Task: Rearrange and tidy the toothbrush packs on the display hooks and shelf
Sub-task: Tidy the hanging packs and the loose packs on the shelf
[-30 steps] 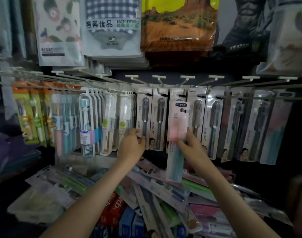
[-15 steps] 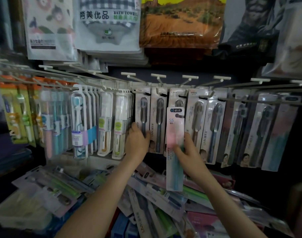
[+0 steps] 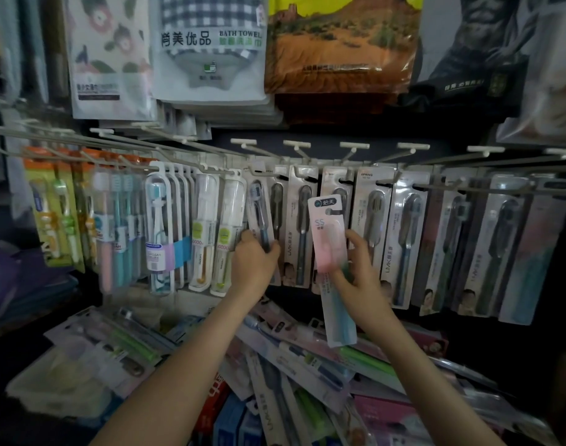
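Observation:
A row of display hooks [image 3: 296,146] carries hanging toothbrush packs across the middle of the view. My right hand [image 3: 358,268] grips a pink-and-teal toothbrush pack [image 3: 331,252] marked "SS", held upright in front of the grey hanging packs [image 3: 370,220]. My left hand [image 3: 254,262] is closed on the lower part of a grey pack with a dark brush [image 3: 259,214], which hangs tilted on its hook. Below lies a loose heap of toothbrush packs [image 3: 291,365] on the shelf.
Clear cased brushes [image 3: 159,226] and orange-green packs [image 3: 50,207] hang at the left. More grey packs [image 3: 487,246] hang at the right. Bagged bath towels [image 3: 210,49] hang above the hooks. A pale plastic tub [image 3: 56,387] sits low on the left.
My left hand has closed on the leftmost grey pack and tilted it. My right hand still holds the pink-and-teal pack upright, level with the hanging packs.

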Demonstrator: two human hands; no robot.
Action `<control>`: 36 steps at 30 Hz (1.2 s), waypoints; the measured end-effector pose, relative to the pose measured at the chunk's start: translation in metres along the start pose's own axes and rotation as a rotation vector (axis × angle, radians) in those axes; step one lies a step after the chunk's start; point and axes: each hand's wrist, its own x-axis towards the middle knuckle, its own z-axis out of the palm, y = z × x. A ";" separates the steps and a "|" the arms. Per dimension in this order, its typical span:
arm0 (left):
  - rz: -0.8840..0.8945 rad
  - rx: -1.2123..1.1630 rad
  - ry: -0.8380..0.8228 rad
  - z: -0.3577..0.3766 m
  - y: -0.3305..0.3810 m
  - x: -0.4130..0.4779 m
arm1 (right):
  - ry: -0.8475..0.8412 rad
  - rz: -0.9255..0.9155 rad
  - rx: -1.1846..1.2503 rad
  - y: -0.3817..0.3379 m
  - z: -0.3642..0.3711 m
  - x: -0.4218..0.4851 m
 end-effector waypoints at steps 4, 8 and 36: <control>0.022 0.009 -0.008 -0.002 0.000 -0.002 | 0.026 0.013 0.031 -0.001 -0.001 0.000; 0.095 0.017 -0.004 -0.006 -0.003 -0.005 | 0.061 0.046 0.028 0.002 -0.007 -0.002; 0.363 0.326 -0.297 -0.042 -0.045 -0.068 | -0.577 0.070 -0.517 0.038 0.034 0.008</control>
